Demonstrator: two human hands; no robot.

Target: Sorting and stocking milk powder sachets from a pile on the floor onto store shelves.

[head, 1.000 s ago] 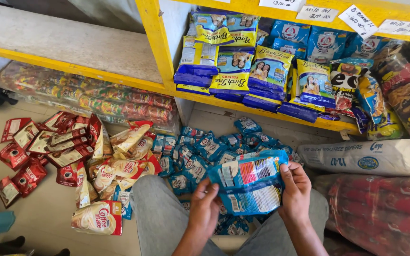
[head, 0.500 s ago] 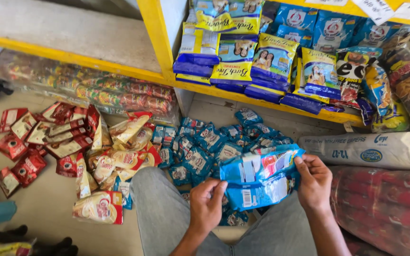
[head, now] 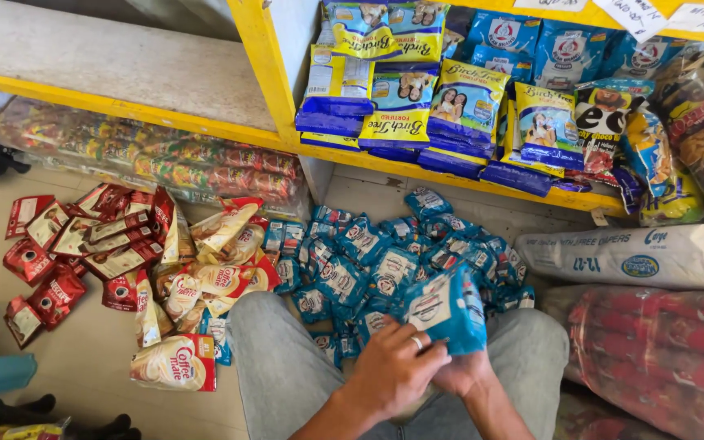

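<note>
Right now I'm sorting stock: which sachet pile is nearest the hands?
The blue sachet pile, just beyond both hands; the red pile lies far left.

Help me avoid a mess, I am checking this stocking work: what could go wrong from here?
The stack of blue sachets, pinched between the left hand and right hand, could fan out and spill. A dropped sachet might vanish into the blue pile on the floor, or mix with the cream packets beside it.

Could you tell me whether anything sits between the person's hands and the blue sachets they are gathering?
Nothing visible does: the left hand and right hand already clasp the stack of blue sachets directly, above the loose blue pile on the floor.
</note>
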